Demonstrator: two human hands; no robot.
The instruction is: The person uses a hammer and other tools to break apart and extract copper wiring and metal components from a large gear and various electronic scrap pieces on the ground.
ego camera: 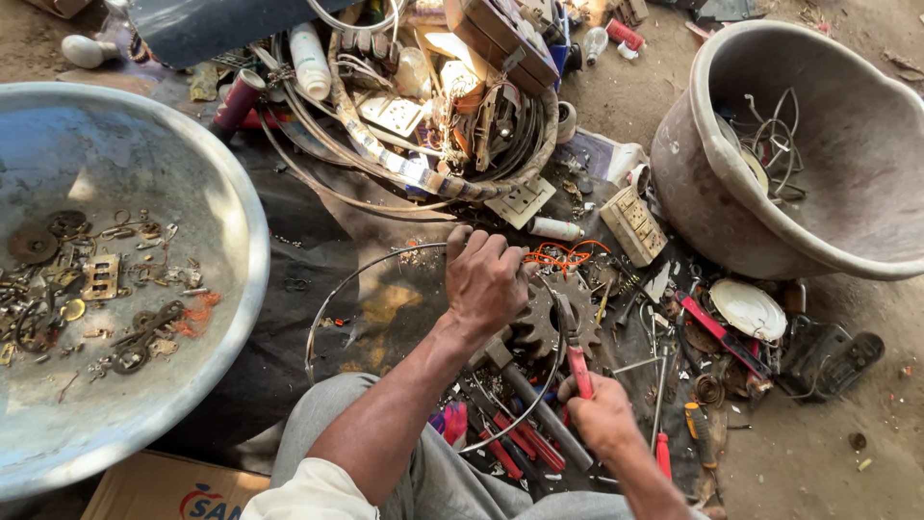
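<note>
The rusty toothed steel gear (549, 323), judged heavy and rigid, is pressed down by the clenched left hand (484, 279); red-handled pliers (575, 351) are gripped by the right hand (602, 414).

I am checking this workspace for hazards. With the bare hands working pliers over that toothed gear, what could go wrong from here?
1. The left hand presses on the toothed gear while the right hand works red-handled pliers beside it; a slip might pinch or cut fingers.
2. The orange wire near the left hand's fingers may snag.
3. Loose tools such as the yellow-handled screwdriver crowd the ground; the hands could catch on them.
</note>
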